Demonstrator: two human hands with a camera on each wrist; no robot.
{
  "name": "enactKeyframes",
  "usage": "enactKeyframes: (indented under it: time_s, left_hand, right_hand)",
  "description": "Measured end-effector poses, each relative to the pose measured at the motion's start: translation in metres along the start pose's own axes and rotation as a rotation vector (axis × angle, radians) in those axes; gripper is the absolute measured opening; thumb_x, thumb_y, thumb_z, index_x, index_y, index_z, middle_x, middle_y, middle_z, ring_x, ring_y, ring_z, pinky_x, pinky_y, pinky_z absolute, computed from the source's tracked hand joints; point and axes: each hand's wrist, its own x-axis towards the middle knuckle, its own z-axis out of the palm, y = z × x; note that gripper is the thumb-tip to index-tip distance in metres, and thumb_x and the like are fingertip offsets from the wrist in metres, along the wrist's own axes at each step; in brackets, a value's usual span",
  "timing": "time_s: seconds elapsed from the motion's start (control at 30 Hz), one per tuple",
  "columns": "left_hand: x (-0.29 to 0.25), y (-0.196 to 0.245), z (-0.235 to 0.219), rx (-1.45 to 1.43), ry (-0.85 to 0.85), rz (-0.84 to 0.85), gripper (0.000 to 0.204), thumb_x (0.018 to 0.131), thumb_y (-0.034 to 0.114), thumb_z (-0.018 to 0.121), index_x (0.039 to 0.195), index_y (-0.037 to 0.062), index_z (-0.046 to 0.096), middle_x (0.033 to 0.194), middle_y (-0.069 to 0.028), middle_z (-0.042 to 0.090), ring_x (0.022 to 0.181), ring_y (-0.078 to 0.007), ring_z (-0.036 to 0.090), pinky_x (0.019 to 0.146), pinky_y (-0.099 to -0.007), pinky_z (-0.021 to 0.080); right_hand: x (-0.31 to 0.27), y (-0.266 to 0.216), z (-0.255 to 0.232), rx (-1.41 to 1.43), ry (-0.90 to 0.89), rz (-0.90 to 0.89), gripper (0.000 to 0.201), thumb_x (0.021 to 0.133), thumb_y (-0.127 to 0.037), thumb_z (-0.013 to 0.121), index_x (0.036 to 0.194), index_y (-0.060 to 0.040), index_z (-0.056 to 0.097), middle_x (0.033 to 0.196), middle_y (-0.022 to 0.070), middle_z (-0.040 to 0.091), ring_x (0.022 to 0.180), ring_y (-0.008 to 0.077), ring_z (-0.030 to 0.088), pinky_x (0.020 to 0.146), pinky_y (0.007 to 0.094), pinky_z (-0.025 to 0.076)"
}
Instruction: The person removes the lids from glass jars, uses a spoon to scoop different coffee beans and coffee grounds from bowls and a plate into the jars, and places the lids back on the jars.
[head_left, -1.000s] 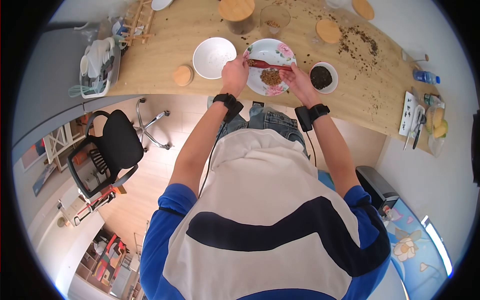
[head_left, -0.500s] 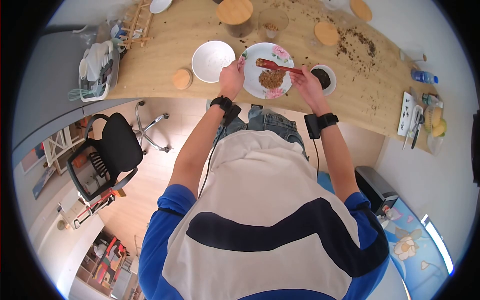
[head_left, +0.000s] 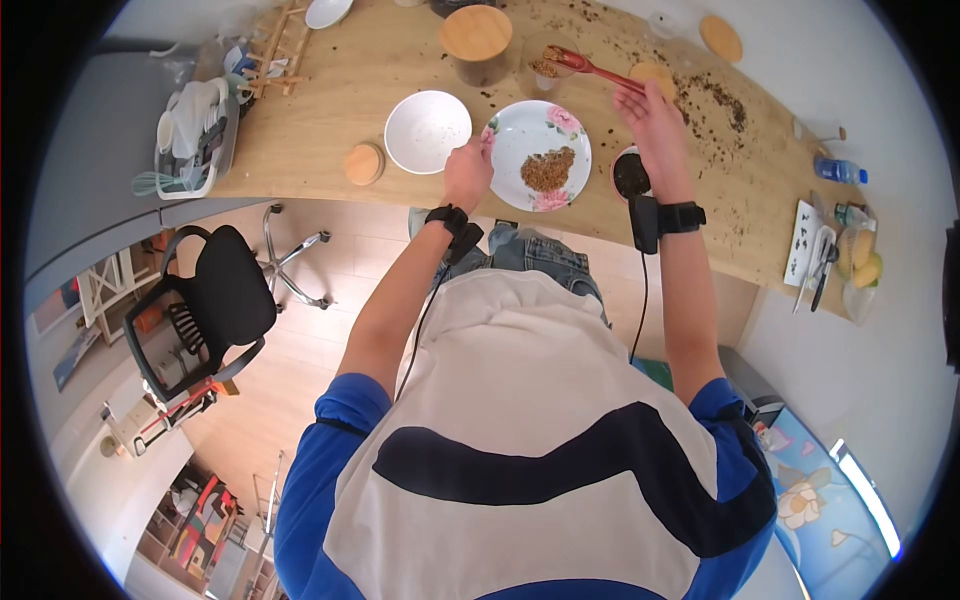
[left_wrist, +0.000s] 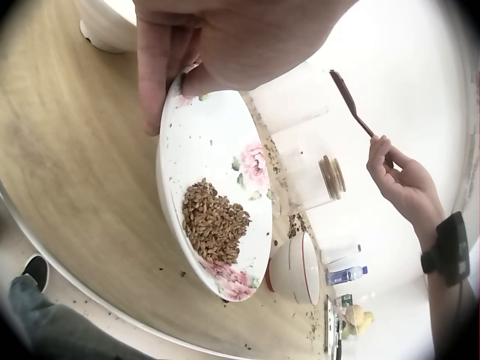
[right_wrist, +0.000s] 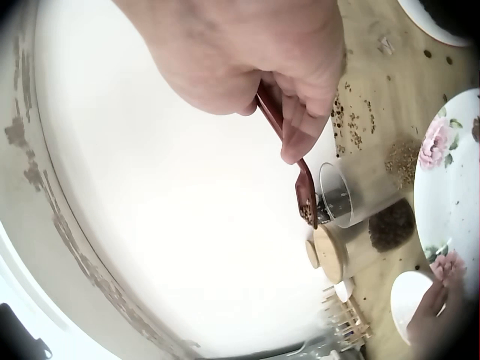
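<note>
My left hand (head_left: pixel 467 175) pinches the left rim of a white plate (head_left: pixel 513 140) with pink flowers. In the left wrist view the thumb lies over the rim and the fingers are outside it. A pile of brown grains (left_wrist: pixel 214 223) sits in the plate's lower part. My right hand (head_left: pixel 660 140) grips the handle of a dark red scoop (head_left: pixel 600 71), raised beyond the plate. Some grains lie in the scoop's head (right_wrist: pixel 306 202), which is at the mouth of a clear glass jar (right_wrist: pixel 336 196). More grains show inside that jar.
A white bowl (head_left: pixel 428 130) stands left of the plate, and a smaller bowl of dark soil (head_left: pixel 630 176) is to its right, below my right hand. Behind are a wooden-lidded jar (head_left: pixel 477 45) and a round wooden lid (head_left: pixel 722 38). Dark crumbs (head_left: pixel 722 106) are scattered at back right.
My right hand has lifted the scoop from over the plate and carried it away and to the right, up to the glass jar. The left hand stays at the plate's rim.
</note>
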Motion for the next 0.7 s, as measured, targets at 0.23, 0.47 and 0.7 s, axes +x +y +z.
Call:
enactKeyframes:
  time_s: [0.23, 0.47, 0.7]
  left_hand:
    - [-0.001, 0.006, -0.005, 0.005, 0.018, 0.013, 0.022, 0.085, 0.02, 0.054, 0.081, -0.0012, 0.059, 0.07, -0.0241, 0.059, 0.068, -0.0405, 0.059, 0.061, -0.0461, 0.047]
    - [0.002, 0.015, -0.01, 0.022, -0.018, 0.01, 0.03, 0.089, 0.027, 0.048, 0.081, 0.0003, 0.059, 0.07, -0.0246, 0.059, 0.069, -0.0422, 0.058, 0.062, -0.0488, 0.047]
    - [0.002, 0.015, -0.009, 0.058, -0.028, 0.013, 0.031, 0.089, 0.029, 0.047, 0.081, 0.0007, 0.059, 0.07, -0.0247, 0.059, 0.068, -0.0422, 0.058, 0.063, -0.0487, 0.047]
  right_hand:
    - [0.002, 0.004, 0.015, -0.298, -0.023, -0.14, 0.031, 0.094, -0.021, 0.045, 0.107, 0.0062, 0.05, 0.096, 0.016, 0.059, 0.088, 0.0213, 0.06, 0.083, 0.0316, 0.05]
    - [-0.063, -0.006, -0.007, -0.808, -0.007, -0.57, 0.022, 0.092, -0.016, 0.049, 0.105, 0.0011, 0.054, 0.092, 0.01, 0.062, 0.078, 0.0173, 0.06, 0.07, 0.0305, 0.048]
    - [-0.092, 0.033, -0.025, -1.477, -0.219, -0.733, 0.023, 0.081, -0.016, 0.061, 0.101, -0.0038, 0.057, 0.083, 0.0083, 0.059, 0.074, 0.0242, 0.057, 0.065, 0.0317, 0.046]
